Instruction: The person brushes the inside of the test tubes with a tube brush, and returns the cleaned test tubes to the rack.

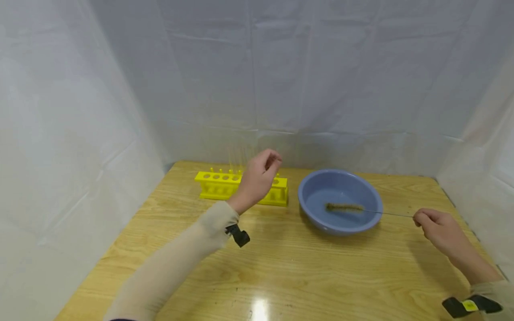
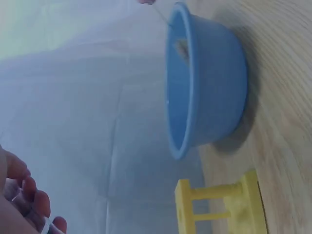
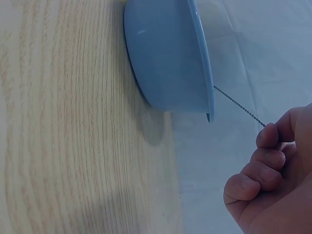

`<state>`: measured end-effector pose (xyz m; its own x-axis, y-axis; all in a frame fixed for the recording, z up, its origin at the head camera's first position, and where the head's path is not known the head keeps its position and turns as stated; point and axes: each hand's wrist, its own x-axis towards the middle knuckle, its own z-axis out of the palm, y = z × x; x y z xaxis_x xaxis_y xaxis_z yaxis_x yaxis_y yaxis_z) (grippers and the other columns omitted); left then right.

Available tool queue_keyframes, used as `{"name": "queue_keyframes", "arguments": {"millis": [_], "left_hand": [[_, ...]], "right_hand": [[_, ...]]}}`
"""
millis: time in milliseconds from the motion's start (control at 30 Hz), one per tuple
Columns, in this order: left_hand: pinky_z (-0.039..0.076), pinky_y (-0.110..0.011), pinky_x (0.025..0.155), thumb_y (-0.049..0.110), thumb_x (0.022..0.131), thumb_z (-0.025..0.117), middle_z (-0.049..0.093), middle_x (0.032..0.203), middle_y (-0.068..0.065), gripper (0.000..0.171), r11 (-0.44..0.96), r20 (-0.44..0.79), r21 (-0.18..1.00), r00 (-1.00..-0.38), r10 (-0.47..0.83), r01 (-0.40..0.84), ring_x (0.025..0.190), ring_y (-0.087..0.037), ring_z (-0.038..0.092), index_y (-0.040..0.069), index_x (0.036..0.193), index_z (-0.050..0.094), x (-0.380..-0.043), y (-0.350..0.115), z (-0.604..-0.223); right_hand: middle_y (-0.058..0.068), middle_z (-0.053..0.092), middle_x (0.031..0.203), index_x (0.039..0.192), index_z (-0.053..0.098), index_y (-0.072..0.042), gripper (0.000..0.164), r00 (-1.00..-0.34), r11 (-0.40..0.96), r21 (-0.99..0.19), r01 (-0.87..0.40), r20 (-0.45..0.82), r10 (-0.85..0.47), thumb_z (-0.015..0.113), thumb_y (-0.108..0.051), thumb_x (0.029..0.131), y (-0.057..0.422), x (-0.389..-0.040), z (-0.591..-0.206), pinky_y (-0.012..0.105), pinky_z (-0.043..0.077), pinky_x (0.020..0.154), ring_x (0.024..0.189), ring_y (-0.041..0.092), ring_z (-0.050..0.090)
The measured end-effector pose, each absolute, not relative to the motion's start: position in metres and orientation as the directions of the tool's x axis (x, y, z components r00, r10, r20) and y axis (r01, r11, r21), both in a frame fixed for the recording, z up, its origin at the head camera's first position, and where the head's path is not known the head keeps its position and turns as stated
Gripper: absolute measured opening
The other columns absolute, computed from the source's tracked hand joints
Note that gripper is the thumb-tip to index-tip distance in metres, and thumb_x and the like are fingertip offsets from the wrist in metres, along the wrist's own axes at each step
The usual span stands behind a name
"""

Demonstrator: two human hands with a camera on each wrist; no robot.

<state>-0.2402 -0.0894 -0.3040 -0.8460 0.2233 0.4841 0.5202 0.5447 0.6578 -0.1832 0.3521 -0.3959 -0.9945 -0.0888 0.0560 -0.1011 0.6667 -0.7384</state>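
My left hand (image 1: 254, 178) is raised above the yellow test tube rack (image 1: 225, 181), hiding part of it. Between its curled fingers, the left wrist view shows a clear glass test tube (image 2: 23, 204), mostly covered by the hand. A test tube brush (image 1: 346, 207) has its brown bristled head inside the blue basin (image 1: 339, 228). Its twisted wire handle (image 3: 239, 105) passes over the basin's right rim. To the right of the basin, my right hand (image 1: 441, 229) pinches the wire's end between thumb and forefinger, other fingers curled.
Several clear tubes (image 1: 234, 156) stand upright in the rack, faint against the pale sheet. The rack and basin are side by side toward the back of the wooden table (image 1: 305, 272). Pale plastic sheeting (image 1: 281, 80) encloses the back and both sides.
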Motion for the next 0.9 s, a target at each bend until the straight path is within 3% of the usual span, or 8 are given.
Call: {"name": "queue_keyframes", "arguments": {"millis": [167,367,633,900], "left_hand": [[0.044,-0.034,0.07,0.023,0.108,0.046,0.057,0.091,-0.008,0.023,0.403,0.473,0.786,-0.876,0.095,0.469,0.073,-0.022,0.049,0.008,0.119,0.059,-0.237,-0.115,-0.293],[0.04,-0.034,0.074,0.026,0.109,0.043,0.047,0.091,-0.006,0.024,0.336,0.545,0.795,-0.838,-0.027,0.506,0.081,-0.031,0.046,0.006,0.121,0.048,-0.242,-0.148,-0.29],[0.032,-0.033,0.073,0.02,0.109,0.041,0.037,0.084,-0.006,0.014,0.261,0.565,0.815,-0.809,-0.159,0.518,0.074,-0.023,0.035,0.009,0.103,0.034,-0.258,-0.181,-0.296],[0.031,-0.033,0.07,0.011,0.108,0.034,0.039,0.088,-0.009,0.011,0.305,0.451,0.877,-0.857,-0.251,0.372,0.073,-0.022,0.037,0.001,0.108,0.034,-0.275,-0.197,-0.309]], "right_hand": [[-0.003,0.034,0.06,0.085,0.052,-0.003,0.041,-0.994,0.661,-0.744,-0.102,0.055,-0.092,0.035,-0.031,0.109,0.351,-0.183,-0.395,0.035,0.028,0.048,0.049,0.019,0.031],[-0.002,0.034,0.061,0.085,0.052,-0.003,0.04,-0.994,0.658,-0.746,-0.105,0.053,-0.099,0.034,-0.031,0.109,0.35,-0.184,-0.395,0.034,0.028,0.048,0.05,0.019,0.031],[-0.002,0.034,0.061,0.086,0.052,-0.004,0.039,-0.995,0.664,-0.741,-0.097,0.047,-0.093,0.034,-0.03,0.108,0.352,-0.185,-0.396,0.034,0.028,0.048,0.05,0.018,0.032],[-0.003,0.032,0.06,0.083,0.051,-0.003,0.04,-0.994,0.641,-0.762,-0.094,0.038,-0.1,0.034,-0.029,0.109,0.35,-0.186,-0.4,0.035,0.028,0.047,0.049,0.016,0.028]]}}
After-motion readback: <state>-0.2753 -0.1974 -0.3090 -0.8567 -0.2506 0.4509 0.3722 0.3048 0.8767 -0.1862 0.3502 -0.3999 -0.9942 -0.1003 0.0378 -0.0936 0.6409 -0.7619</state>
